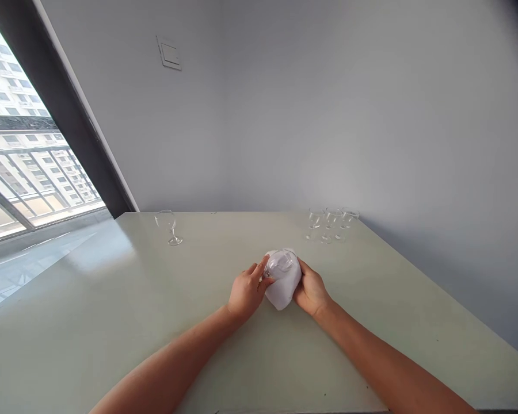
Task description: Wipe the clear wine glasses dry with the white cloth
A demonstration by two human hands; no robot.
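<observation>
Bare forearms (190, 359) stretch over the pale table (103, 322), and I see the left hand (246, 289) pinching a clear glass (280, 263) at its stem end. It lies tipped on a white cloth (284, 293), between both hands; the right hand (313, 290) grips that cloth, some fingers hidden. Beyond, one stemmed glass (174, 241) stands leftward, three others (332, 217) rightward.

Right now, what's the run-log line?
left hand: holding glass | right hand: holding cloth | glass: against cloth | standing: three glasses, lone glass
</observation>
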